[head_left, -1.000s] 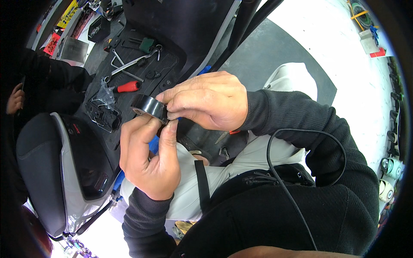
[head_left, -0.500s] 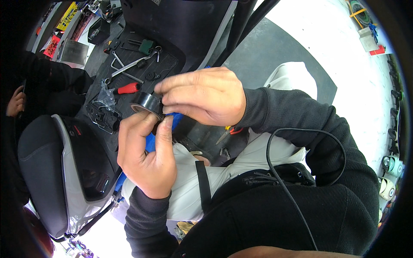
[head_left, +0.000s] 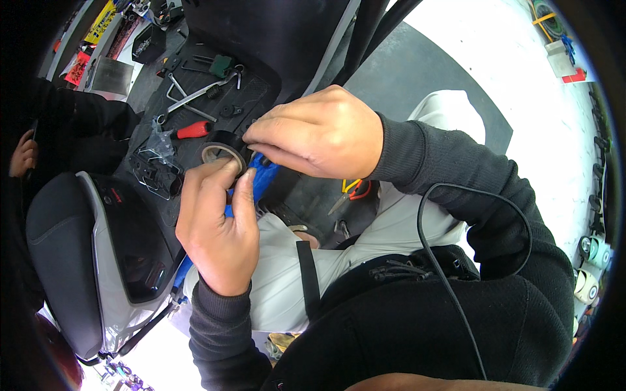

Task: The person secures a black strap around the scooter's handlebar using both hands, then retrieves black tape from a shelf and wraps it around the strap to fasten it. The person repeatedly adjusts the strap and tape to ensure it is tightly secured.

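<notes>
My left hand (head_left: pixel 218 225) grips a roll of black tape (head_left: pixel 228 138), with fingers in its pale core and the thumb near the rim. The core's opening is turned toward me. Close against the roll's right side, my right hand (head_left: pixel 323 133) has its fingers pressed together in a pinch. What sits between those fingertips is too small to make out; they are at the tape's edge. Just under the roll shows a blue strip (head_left: pixel 266 174) of the vehicle.
On the scooter's black floorboard lie a red-handled tool (head_left: pixel 193 130), a long wrench (head_left: pixel 195 96), a green hex-key holder (head_left: pixel 222 66) and a clear plastic bag (head_left: pixel 160 141). Scissors (head_left: pixel 355 190) lie below my right wrist. The scooter seat (head_left: pixel 62 254) and a person's hand (head_left: pixel 25 155) are at left.
The tape roll has tilted so its core faces me more. My left hand has shifted slightly left; my right hand has moved slightly up and to the right.
</notes>
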`<state>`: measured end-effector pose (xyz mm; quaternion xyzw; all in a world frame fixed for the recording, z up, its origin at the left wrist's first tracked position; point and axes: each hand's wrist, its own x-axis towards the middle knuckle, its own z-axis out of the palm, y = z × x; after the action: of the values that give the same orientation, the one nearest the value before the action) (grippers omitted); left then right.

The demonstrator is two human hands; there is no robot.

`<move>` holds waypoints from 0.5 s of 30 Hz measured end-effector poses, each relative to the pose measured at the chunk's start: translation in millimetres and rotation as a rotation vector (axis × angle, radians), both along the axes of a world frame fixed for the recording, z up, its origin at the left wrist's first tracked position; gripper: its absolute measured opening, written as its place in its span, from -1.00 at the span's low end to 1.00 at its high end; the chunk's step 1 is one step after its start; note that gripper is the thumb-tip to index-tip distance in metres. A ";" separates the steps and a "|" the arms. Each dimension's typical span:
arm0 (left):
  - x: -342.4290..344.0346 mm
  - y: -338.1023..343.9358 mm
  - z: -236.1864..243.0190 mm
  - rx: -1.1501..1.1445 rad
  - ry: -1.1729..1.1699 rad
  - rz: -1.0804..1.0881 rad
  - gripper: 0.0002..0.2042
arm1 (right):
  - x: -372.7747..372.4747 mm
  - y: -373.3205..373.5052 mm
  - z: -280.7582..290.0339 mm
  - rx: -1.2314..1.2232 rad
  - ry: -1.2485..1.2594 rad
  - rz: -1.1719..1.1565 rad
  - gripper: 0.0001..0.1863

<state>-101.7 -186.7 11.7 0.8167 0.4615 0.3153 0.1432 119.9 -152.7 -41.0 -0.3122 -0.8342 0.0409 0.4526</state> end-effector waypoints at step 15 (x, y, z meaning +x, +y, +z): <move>9.5 -0.7 -4.8 -0.080 0.066 -0.016 -0.83 | -4.2 -6.4 0.3 0.039 -0.148 -0.146 -0.76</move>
<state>-92.2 -187.5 6.9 0.8241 0.4716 0.2683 0.1628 115.8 -159.0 -40.8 -0.3653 -0.8410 -0.0315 0.3978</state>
